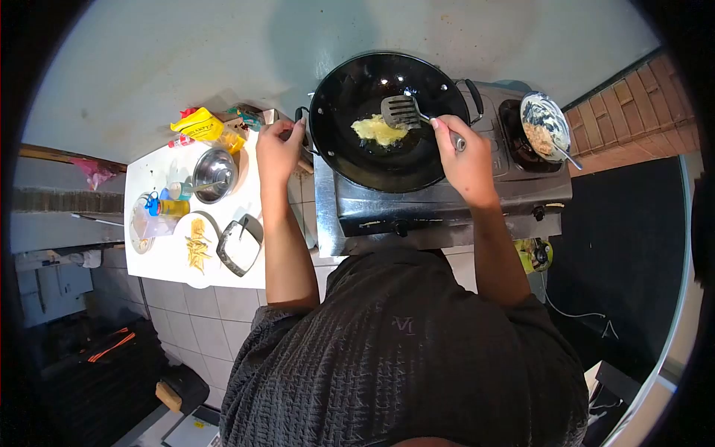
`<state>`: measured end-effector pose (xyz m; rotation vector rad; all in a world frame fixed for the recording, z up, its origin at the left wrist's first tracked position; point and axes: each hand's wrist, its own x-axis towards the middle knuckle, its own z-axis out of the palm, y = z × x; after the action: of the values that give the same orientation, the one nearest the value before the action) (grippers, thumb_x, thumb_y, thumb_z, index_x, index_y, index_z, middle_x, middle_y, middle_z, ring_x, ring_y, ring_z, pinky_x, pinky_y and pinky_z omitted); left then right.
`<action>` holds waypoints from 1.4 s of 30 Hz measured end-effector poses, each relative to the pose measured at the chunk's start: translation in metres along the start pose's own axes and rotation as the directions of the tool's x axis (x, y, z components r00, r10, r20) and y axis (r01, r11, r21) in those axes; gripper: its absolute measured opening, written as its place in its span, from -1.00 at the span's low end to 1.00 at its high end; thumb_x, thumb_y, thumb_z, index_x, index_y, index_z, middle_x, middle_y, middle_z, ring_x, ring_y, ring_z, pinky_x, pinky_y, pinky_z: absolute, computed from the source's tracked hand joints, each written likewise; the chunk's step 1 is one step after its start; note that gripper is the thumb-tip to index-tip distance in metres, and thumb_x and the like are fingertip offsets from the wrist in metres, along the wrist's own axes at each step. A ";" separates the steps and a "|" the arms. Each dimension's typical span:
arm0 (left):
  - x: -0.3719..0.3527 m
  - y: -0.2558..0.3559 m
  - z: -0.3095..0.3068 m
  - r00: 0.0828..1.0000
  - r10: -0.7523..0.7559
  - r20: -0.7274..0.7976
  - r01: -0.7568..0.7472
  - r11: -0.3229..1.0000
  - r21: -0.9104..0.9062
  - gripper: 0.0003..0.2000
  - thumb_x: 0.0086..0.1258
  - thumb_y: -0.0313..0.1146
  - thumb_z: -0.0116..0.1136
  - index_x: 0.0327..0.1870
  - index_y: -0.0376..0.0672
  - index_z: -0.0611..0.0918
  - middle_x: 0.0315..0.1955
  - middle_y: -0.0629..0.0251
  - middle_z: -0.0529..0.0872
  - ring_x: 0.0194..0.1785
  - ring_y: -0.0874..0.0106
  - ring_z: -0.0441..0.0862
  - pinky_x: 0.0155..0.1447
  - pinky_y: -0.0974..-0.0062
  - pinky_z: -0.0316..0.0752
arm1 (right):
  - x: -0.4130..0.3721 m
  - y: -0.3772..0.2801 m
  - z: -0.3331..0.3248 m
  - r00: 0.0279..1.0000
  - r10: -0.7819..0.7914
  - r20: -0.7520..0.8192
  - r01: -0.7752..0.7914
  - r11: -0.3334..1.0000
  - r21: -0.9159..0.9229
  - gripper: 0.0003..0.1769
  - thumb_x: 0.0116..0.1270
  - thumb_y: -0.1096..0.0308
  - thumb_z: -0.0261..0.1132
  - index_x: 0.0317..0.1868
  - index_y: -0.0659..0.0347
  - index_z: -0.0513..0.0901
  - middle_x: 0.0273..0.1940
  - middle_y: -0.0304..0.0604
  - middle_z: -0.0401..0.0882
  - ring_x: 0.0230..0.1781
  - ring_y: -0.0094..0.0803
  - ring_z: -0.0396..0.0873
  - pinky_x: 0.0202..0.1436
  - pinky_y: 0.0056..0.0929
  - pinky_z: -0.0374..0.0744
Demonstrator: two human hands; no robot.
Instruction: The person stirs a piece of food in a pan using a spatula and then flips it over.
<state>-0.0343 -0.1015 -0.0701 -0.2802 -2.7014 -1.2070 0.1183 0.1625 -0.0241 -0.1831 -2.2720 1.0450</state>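
A black wok (350, 167) stands on the left side of the steel stove, with a yellow piece of food (378, 131) frying in its middle. My right hand (467, 158) is closed around the handle of a slotted spatula (402, 112), whose blade is over the wok beside the food's upper right edge. At the wok's left side handle (300, 114), my left hand (279, 149) has its thumb and fingers curled round the handle.
Left of the stove, a white table (160, 257) holds a metal bowl (215, 175), a plate of fried strips (196, 244), a square container (239, 248), a yellow bag (199, 125) and a blue-capped bottle (167, 206). A bowl of pale mixture (546, 127) rests on the right burner.
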 end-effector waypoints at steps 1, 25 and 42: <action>0.000 0.000 -0.001 1.000 0.015 -0.005 -0.015 1.000 0.028 -0.61 0.27 -0.05 0.30 -0.24 -0.29 0.71 -0.34 0.08 0.69 -0.35 0.32 0.60 -0.18 0.43 0.49 | 0.000 0.000 0.001 1.000 0.013 -0.021 -0.013 1.000 -0.004 -0.84 0.35 0.32 0.30 -0.25 0.26 0.65 -0.41 0.10 0.63 -0.40 0.02 0.64 -0.37 -0.31 0.54; -0.003 0.002 -0.001 0.998 0.053 -0.039 -0.052 0.998 0.019 -0.60 0.26 -0.03 0.31 -0.28 -0.29 0.71 -0.32 0.06 0.69 -0.33 0.27 0.62 -0.16 0.40 0.50 | -0.005 0.001 0.021 0.996 -0.060 -0.061 0.060 0.998 0.003 -0.86 0.35 0.34 0.28 -0.22 0.25 0.65 -0.37 0.10 0.65 -0.35 0.02 0.66 -0.32 -0.28 0.58; -0.007 0.010 -0.005 0.999 0.016 -0.029 -0.015 0.999 0.042 -0.58 0.24 0.01 0.31 -0.27 -0.27 0.72 -0.28 0.05 0.68 -0.21 0.21 0.65 -0.06 0.37 0.50 | 0.003 -0.001 0.025 0.997 -0.049 -0.064 0.053 0.997 0.060 -0.86 0.35 0.35 0.28 -0.24 0.27 0.64 -0.39 0.10 0.64 -0.37 0.02 0.65 -0.33 -0.30 0.57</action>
<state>-0.0249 -0.0994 -0.0613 -0.2755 -2.6908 -1.1395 0.1017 0.1474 -0.0344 -0.1293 -2.1736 1.0668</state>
